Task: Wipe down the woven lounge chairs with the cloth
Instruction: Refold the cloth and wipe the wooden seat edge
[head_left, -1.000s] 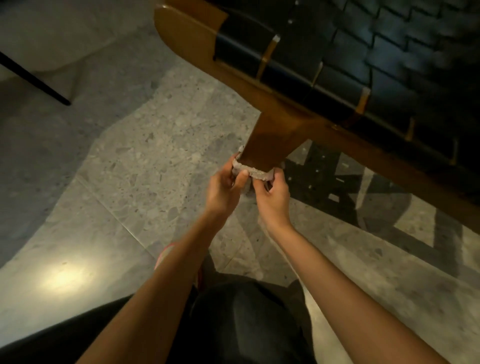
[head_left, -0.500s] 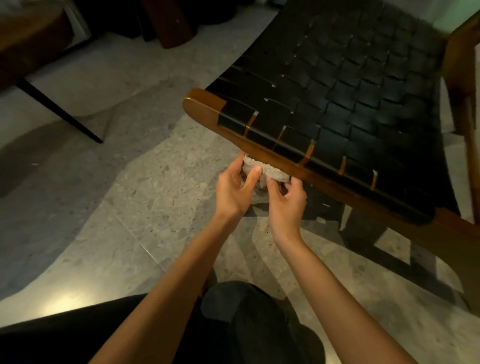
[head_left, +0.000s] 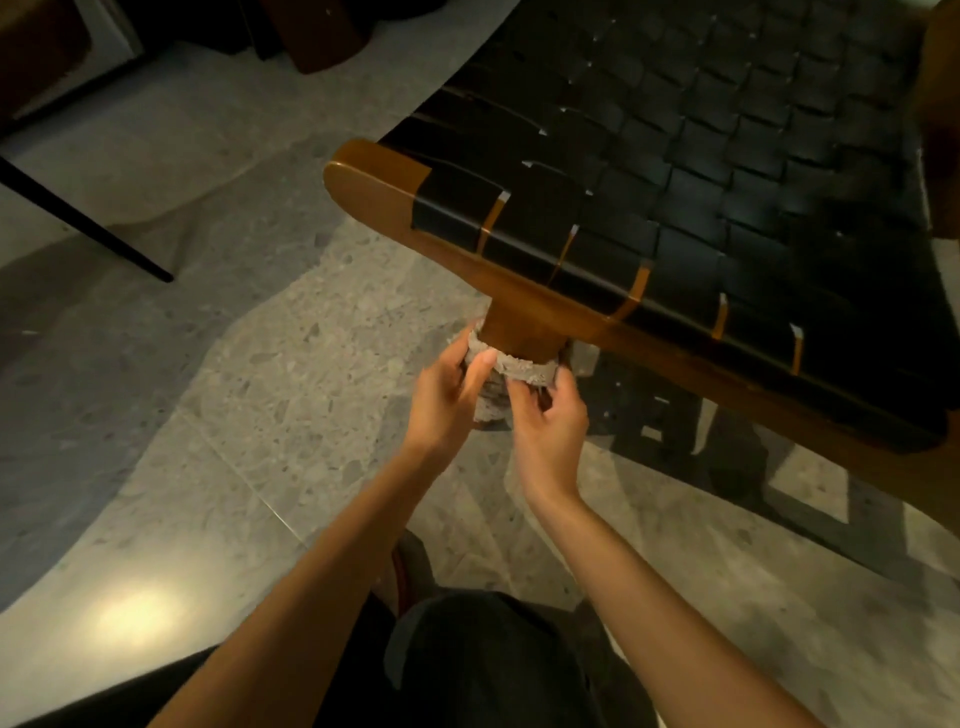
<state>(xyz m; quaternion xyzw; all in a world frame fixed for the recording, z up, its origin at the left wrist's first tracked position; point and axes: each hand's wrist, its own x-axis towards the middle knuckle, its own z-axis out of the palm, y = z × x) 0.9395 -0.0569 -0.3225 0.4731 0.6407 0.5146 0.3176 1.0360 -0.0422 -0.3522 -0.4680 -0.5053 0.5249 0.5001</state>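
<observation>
A lounge chair with a brown wooden frame (head_left: 379, 208) and a black woven seat (head_left: 701, 171) fills the upper right. Its front wooden leg (head_left: 519, 332) drops from the frame near the centre. A grey cloth (head_left: 519, 370) is wrapped round that leg. My left hand (head_left: 447, 400) grips the cloth's left end, thumb on the cloth. My right hand (head_left: 550, 421) pinches the cloth's right end just beside the leg. The lower part of the leg is hidden behind my hands.
Speckled grey stone floor (head_left: 260, 405) spreads to the left and below. A thin black furniture leg (head_left: 88, 228) slants across the upper left. Dark furniture (head_left: 322, 31) stands at the top. My dark-clothed knees (head_left: 483, 665) are at the bottom.
The view swung from the chair's underside up over the seat. Both hands stayed on the cloth around the leg, sliding it along the leg just under the frame.
</observation>
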